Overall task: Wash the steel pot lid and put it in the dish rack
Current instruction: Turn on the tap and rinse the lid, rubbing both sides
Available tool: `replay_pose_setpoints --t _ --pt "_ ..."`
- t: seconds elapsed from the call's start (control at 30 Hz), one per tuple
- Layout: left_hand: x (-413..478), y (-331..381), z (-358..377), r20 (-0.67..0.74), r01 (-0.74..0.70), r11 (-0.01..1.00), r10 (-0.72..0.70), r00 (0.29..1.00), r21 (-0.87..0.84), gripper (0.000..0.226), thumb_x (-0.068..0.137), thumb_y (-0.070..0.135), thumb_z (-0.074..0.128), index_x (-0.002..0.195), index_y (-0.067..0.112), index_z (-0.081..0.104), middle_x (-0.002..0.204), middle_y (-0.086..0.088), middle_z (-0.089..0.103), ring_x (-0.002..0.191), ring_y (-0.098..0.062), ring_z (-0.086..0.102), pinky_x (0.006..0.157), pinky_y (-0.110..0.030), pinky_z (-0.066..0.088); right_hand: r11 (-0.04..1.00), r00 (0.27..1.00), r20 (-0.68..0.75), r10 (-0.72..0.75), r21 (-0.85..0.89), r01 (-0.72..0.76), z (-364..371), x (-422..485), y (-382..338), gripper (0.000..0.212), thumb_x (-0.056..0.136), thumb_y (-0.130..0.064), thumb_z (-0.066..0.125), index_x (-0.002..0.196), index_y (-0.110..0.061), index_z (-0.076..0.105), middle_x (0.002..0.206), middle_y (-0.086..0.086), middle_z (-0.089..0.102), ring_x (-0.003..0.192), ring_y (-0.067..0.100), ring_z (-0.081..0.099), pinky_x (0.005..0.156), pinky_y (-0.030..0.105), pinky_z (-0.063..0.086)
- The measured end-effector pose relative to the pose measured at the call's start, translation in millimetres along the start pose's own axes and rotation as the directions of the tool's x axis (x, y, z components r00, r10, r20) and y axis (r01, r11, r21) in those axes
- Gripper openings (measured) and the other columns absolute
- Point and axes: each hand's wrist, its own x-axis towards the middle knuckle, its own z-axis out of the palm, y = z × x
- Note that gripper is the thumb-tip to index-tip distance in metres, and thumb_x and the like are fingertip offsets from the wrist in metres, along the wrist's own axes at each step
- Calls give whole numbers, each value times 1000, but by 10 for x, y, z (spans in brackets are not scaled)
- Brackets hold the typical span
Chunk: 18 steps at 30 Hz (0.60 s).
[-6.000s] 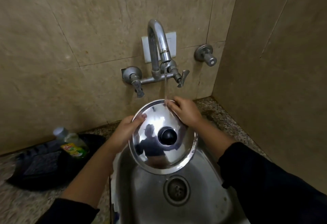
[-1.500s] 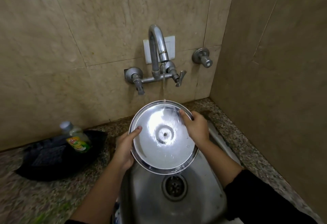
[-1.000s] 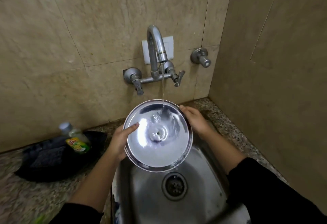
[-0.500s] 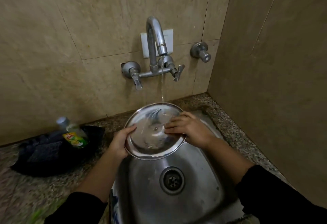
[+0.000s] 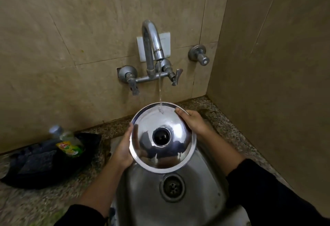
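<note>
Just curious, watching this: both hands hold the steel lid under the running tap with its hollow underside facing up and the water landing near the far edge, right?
Not quite. The head view shows the lid with its domed top and black knob facing up, not its hollow underside. The rest holds: the left hand and right hand grip its rim, and water from the tap lands near the far edge.

You stand in a corner where two beige tiled walls (image 5: 80, 29) meet. A steel tap (image 5: 151, 47) is fixed on the back wall, before a white plate (image 5: 166, 45). The speckled granite counter (image 5: 230, 127) runs below, in dim light.
</note>
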Motion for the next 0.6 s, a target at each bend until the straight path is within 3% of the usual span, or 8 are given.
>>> replay_pose_setpoints --t 0.07,0.13,0.2,0.27,0.37,0.5,0.6 --pt "66 25 -8 -50 -45 997 48 998 61 43 92 48 49 122 20 62 114 -12 69 105 -32 65 75 -49 56 999 997 -68 -28 39 30 21 4 8 40 87 -42 65 76 -4 65 71 12 60 66 21 55 64 32 43" --pt "84 49 71 -53 -112 984 121 991 141 33 93 39 52 109 14 67 95 -9 76 86 -24 72 68 -38 58 992 991 -130 -27 117 42 -7 -2 58 31 87 -36 67 68 -12 61 67 9 58 63 20 53 60 27 42" --pt "112 42 191 -57 -145 967 160 985 209 27 94 34 52 97 12 67 76 -6 75 67 -19 72 60 -32 57 975 977 -213 5 219 42 -62 -3 133 38 85 -32 71 53 -19 56 56 0 54 55 16 49 55 24 40" --pt "139 17 330 -43 -149 967 161 986 208 35 91 41 53 100 10 67 84 -11 74 73 -22 72 62 -33 57 959 955 -293 49 281 37 -134 7 204 46 82 -31 74 44 -20 50 49 -4 47 50 14 44 53 25 37" --pt "228 -28 467 -16 -107 976 112 994 192 55 82 55 57 113 11 66 106 -16 72 94 -30 70 71 -39 57 948 918 -386 96 317 34 -264 28 251 46 78 -33 77 44 -19 49 50 2 46 51 18 43 55 27 36" --pt "314 -27 656 14 -120 964 120 993 236 25 88 30 63 98 8 69 85 -14 73 72 -25 72 60 -34 56 952 892 -444 82 300 62 -415 93 227 44 75 -36 79 52 -14 49 54 7 45 55 21 43 59 30 37" --pt "367 52 702 -29 -122 967 131 991 223 21 83 29 69 92 10 71 78 -11 71 71 -28 67 65 -39 56 963 908 -415 63 265 55 -436 200 128 42 81 -36 73 53 -17 50 54 2 50 57 18 48 59 29 39"
